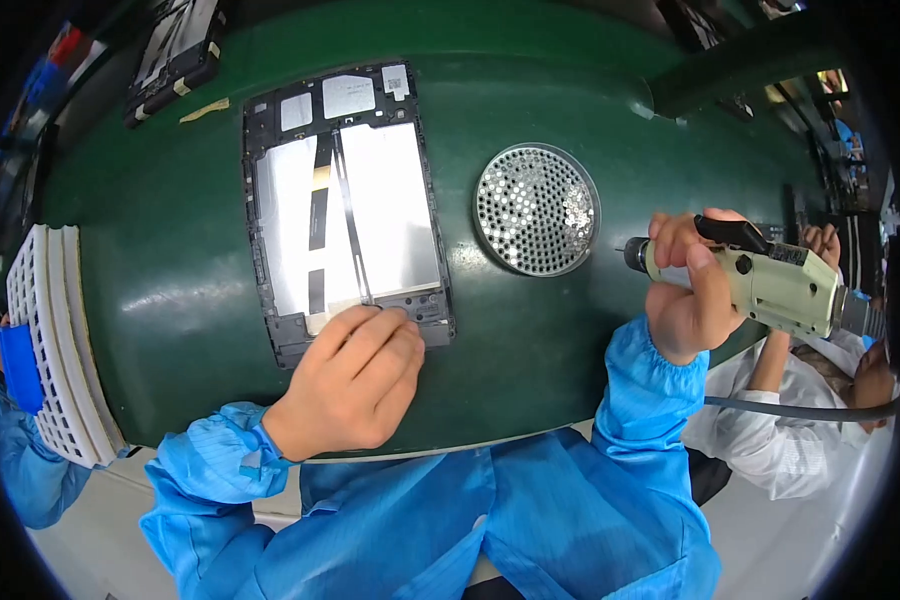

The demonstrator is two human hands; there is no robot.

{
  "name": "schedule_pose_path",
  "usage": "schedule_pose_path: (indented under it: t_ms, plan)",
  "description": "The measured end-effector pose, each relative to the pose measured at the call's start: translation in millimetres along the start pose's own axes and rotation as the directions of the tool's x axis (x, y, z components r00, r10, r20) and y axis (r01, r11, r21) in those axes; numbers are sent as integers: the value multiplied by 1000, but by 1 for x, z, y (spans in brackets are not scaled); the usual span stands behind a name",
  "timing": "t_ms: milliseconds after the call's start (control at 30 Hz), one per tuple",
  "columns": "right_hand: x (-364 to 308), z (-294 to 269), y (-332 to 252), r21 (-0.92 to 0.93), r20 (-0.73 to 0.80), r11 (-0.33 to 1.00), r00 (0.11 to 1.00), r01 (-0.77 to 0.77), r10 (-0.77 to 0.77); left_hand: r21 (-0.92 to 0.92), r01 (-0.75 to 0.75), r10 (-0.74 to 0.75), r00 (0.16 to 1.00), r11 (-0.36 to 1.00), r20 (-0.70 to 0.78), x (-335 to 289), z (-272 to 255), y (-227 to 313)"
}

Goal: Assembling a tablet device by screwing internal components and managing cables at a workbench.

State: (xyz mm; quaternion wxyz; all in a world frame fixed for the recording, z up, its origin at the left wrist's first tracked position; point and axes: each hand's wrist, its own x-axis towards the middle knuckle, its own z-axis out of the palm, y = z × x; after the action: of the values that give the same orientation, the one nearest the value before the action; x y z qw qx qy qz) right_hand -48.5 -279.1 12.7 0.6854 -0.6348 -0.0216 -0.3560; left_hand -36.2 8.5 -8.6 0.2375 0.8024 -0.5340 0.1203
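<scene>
Tips hidden, our left fingers (355,343) touch the panel (395,200), grip unclear. Our right fingers (708,275) clamp a driver (792,290) near a dish (536,211).

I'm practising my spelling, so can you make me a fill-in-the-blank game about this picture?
1. The power tool is held in the person's ____ hand.
2. Seen from above, the dish has a ____ shape.
3. In the picture, the panel lies to the ____ of the dish.
4. The table is coloured ____.

Missing words: right; round; left; green.
</scene>
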Motion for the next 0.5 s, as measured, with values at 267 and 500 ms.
schedule_pose_path:
  t_ms: [267, 500]
  plan:
    - [3, 7, 3, -2, 46, 1000, 999, -6, 6, 204, -10, 26, 997, 979, -75, -7, 17, 5]
    - [4, 8, 0, -19, 100, 1000, 995, -4, 6, 111, -28, 32, 999, 993, -34, -3, 8, -5]
